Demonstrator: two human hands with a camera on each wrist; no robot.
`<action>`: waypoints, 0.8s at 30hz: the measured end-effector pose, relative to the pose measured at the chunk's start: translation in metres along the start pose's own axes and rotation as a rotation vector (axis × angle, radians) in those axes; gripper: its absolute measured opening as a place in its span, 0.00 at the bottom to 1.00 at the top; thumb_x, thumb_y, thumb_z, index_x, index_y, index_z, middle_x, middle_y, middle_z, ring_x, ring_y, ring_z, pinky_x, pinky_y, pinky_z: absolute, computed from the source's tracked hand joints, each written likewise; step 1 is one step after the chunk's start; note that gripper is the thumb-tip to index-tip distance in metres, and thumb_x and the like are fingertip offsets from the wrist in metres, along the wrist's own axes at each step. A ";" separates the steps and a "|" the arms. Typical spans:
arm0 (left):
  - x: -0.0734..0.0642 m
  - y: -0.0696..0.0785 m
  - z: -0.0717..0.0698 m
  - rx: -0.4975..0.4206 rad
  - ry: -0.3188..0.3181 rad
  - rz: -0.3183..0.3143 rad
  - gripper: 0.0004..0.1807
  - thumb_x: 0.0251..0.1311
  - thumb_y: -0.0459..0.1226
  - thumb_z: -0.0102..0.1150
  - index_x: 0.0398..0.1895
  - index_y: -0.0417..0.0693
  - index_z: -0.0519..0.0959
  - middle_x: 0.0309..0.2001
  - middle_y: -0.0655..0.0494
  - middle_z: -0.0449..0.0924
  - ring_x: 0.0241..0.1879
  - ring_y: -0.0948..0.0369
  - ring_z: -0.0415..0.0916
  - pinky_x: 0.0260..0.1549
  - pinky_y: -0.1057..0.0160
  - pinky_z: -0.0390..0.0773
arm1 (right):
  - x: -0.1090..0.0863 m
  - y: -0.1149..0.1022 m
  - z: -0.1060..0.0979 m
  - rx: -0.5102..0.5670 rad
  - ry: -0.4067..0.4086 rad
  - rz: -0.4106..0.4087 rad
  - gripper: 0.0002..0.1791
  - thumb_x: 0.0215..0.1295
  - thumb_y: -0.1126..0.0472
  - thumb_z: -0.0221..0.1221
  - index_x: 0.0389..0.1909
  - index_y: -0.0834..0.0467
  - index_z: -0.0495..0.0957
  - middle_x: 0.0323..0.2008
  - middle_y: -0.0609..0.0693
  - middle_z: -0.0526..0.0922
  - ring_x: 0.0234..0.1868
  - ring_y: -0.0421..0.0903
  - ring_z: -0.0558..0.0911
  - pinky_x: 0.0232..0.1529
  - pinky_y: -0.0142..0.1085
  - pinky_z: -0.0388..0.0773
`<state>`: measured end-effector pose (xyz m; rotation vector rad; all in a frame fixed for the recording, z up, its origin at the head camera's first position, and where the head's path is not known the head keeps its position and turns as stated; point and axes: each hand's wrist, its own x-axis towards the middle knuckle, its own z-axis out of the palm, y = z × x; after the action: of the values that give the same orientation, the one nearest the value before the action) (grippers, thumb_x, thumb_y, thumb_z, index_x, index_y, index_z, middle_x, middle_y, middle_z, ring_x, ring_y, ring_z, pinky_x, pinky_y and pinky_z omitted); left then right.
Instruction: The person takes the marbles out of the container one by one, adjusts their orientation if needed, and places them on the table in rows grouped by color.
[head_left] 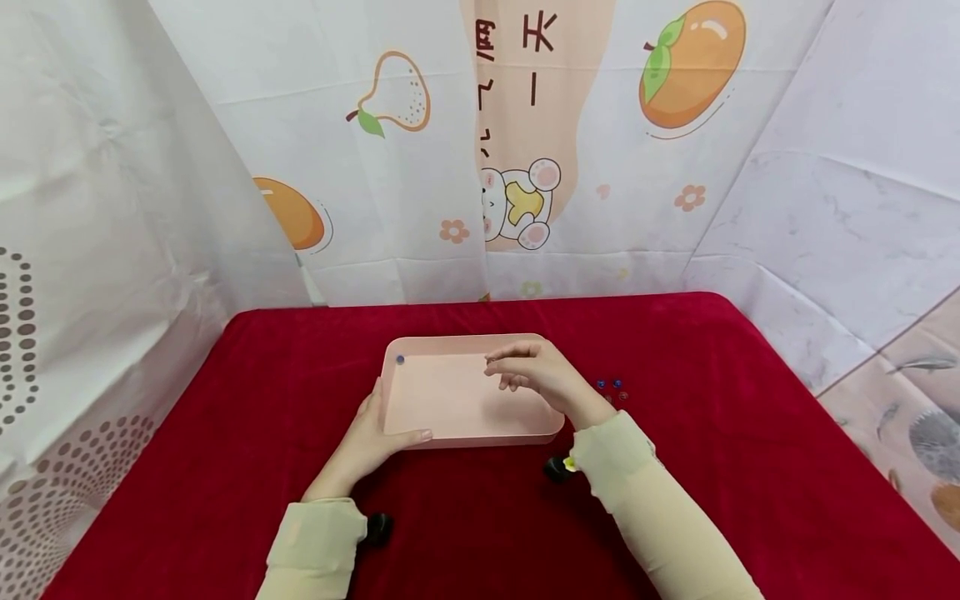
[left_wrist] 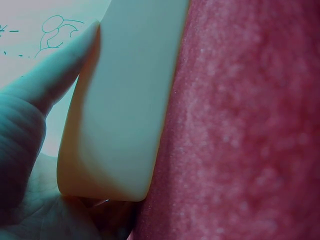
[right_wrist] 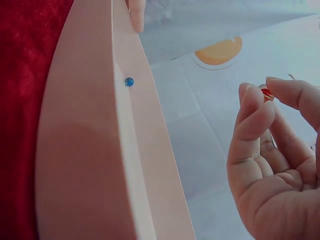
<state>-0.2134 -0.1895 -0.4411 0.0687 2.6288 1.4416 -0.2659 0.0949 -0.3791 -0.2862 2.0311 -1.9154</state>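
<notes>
A shallow pink tray (head_left: 442, 400) lies on the red cloth in the head view. My left hand (head_left: 367, 437) grips its near left corner, thumb along the front wall and fingers at the left side. In the left wrist view the thumb (left_wrist: 65, 70) presses the tray wall (left_wrist: 130, 110). Above the tray's right half, my right hand (head_left: 543, 375) pinches a small clear marble with red inside (right_wrist: 267, 94) between thumb and fingertips. One blue marble (head_left: 400, 360) sits inside the tray at the far left corner, also visible in the right wrist view.
Right of the tray, several loose marbles lie on the cloth, among them a blue marble (head_left: 617, 383) and a reddish marble (head_left: 623, 396); my right wrist partly covers this group. A printed curtain (head_left: 420, 167) hangs behind the table's far edge.
</notes>
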 end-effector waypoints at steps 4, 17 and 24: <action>0.000 0.000 0.000 0.003 -0.002 -0.004 0.70 0.46 0.52 0.76 0.80 0.49 0.32 0.80 0.41 0.37 0.78 0.43 0.40 0.71 0.36 0.52 | -0.009 0.004 -0.006 0.012 0.008 0.011 0.13 0.60 0.61 0.67 0.45 0.61 0.85 0.38 0.48 0.87 0.28 0.42 0.81 0.34 0.31 0.78; -0.001 0.000 0.000 0.004 -0.009 -0.018 0.70 0.47 0.53 0.76 0.80 0.52 0.31 0.80 0.42 0.35 0.78 0.42 0.39 0.71 0.35 0.50 | -0.031 0.018 -0.028 0.010 -0.038 -0.033 0.11 0.64 0.64 0.63 0.46 0.62 0.83 0.38 0.46 0.87 0.29 0.42 0.81 0.36 0.33 0.80; -0.001 0.000 0.000 -0.010 -0.003 0.011 0.69 0.47 0.52 0.76 0.81 0.56 0.33 0.79 0.43 0.39 0.77 0.43 0.41 0.70 0.34 0.52 | -0.038 0.021 -0.043 0.055 -0.035 -0.046 0.10 0.65 0.66 0.61 0.46 0.63 0.82 0.39 0.47 0.88 0.29 0.42 0.81 0.37 0.31 0.80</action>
<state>-0.2127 -0.1891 -0.4409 0.0841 2.6230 1.4573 -0.2453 0.1500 -0.3949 -0.3531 1.9617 -1.9757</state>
